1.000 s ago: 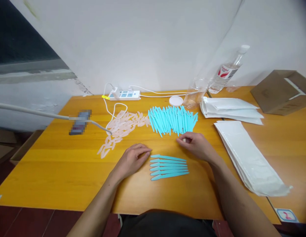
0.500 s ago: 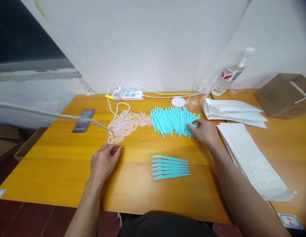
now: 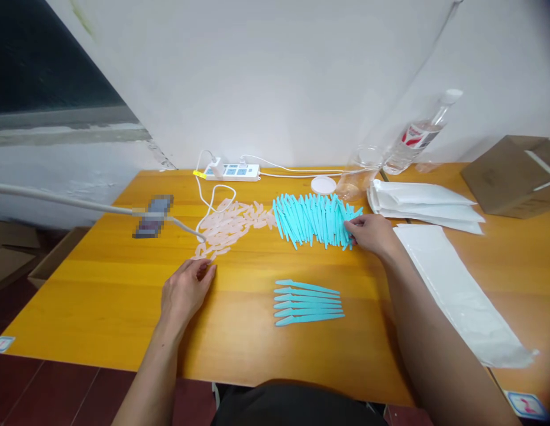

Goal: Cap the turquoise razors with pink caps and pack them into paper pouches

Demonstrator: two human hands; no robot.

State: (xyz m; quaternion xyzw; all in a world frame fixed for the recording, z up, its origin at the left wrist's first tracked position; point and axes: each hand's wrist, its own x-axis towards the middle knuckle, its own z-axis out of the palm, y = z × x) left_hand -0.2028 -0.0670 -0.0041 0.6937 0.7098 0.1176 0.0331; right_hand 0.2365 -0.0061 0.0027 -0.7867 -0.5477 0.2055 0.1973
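Observation:
A heap of turquoise plastic sticks [image 3: 311,218] lies mid-table. My right hand [image 3: 371,233] rests at the heap's right end, fingers pinching one of the turquoise sticks there. Several more turquoise sticks [image 3: 307,302] lie side by side in a neat row nearer me. A pile of pale pink caps [image 3: 228,226] spreads to the left of the heap. My left hand [image 3: 186,290] lies flat on the wooden table [image 3: 102,307], fingertips just below the pink caps, holding nothing.
White flat pouches [image 3: 452,290] lie at the right, a second stack [image 3: 423,201] behind them. A cardboard box [image 3: 517,174], water bottle [image 3: 419,136], clear cup [image 3: 359,174], white lid [image 3: 323,185], power strip [image 3: 233,171] with cables and a blurred dark object [image 3: 151,216] line the back.
My left hand moved left from the neat row to the pink caps. My right hand reached forward to the right end of the turquoise heap and closed its fingers on a stick.

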